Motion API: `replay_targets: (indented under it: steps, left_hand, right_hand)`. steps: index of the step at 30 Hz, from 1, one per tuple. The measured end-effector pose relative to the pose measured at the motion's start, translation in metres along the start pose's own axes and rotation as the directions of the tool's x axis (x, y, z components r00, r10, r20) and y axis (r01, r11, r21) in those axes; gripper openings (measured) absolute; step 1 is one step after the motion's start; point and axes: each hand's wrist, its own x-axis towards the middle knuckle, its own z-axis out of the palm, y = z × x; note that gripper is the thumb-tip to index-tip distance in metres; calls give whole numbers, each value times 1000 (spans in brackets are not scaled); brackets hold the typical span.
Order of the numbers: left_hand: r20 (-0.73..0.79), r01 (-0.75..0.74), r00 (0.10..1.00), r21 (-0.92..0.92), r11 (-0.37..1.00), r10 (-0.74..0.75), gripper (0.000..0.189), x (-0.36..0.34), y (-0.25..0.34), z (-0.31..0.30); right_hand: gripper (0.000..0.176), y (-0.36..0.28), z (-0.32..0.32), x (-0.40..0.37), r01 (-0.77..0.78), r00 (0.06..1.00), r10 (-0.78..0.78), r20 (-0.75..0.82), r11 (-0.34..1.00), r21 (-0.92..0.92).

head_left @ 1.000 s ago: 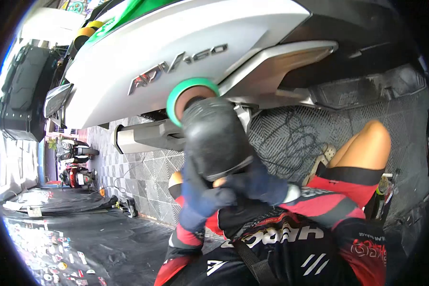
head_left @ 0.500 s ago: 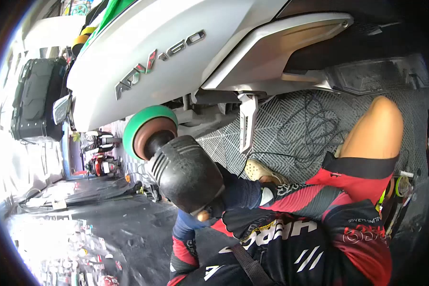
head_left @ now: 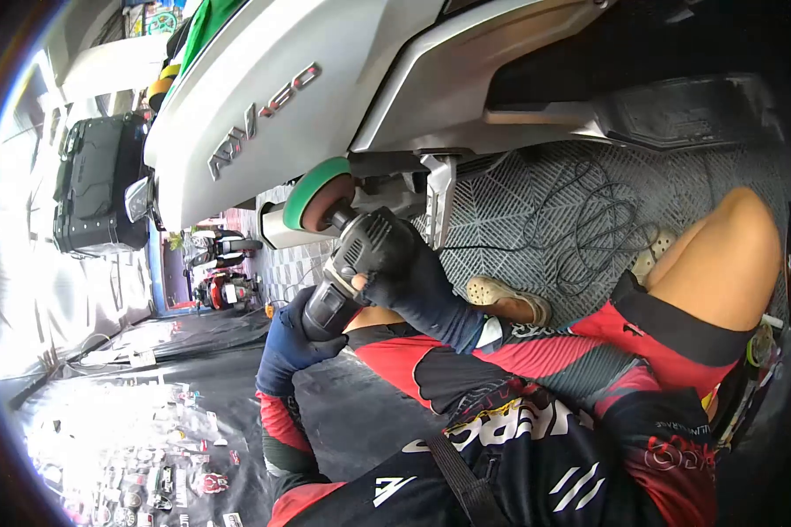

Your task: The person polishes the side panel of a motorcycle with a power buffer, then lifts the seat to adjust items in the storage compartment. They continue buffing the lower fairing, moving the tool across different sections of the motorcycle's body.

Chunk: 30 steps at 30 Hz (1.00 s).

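Observation:
A polisher (head_left: 356, 246) with a green-edged round pad (head_left: 302, 200) is held in both hands. My right hand (head_left: 413, 285), in a dark glove or sleeve, wraps around its head just behind the pad. Farther back, my left hand (head_left: 294, 342) grips the dark rear body. The pad is tilted beside the lower edge of a silver motorcycle panel (head_left: 264, 97) that bears raised lettering (head_left: 264, 119); whether they touch I cannot tell.
A silver footrest bracket (head_left: 439, 198) juts below the panel. Coiled black cable (head_left: 589, 228) lies on the patterned floor near a clog (head_left: 501, 297). A black case (head_left: 101, 184) and a mirror (head_left: 138, 200) are at left. Motorcycles (head_left: 224, 290) stand behind. My bare knee (head_left: 743, 220) is at right.
The polisher has moved away from the camera and turned, so its body and my left hand now show. Its pad sits farther right and higher. The view has shifted slightly.

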Motion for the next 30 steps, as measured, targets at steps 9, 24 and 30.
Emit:
replay_targets:
  steps: [9, 24, 30]
  left_hand:
    - [-17, -12, 1000, 69, 998, 13, 77, 9, 11, -10]
    - [34, -21, 999, 91, 996, 18, 77, 23, 34, -28]
    - [17, -63, 998, 104, 993, 62, 76, 31, 52, -32]
  right_hand:
    - [49, -22, 16, 19, 54, 982, -51, -182, 998, 11]
    - [51, -31, 14, 21, 247, 958, -287, -15, 848, -469]
    - [62, -29, 8, 26, 161, 976, -207, -65, 893, -421]
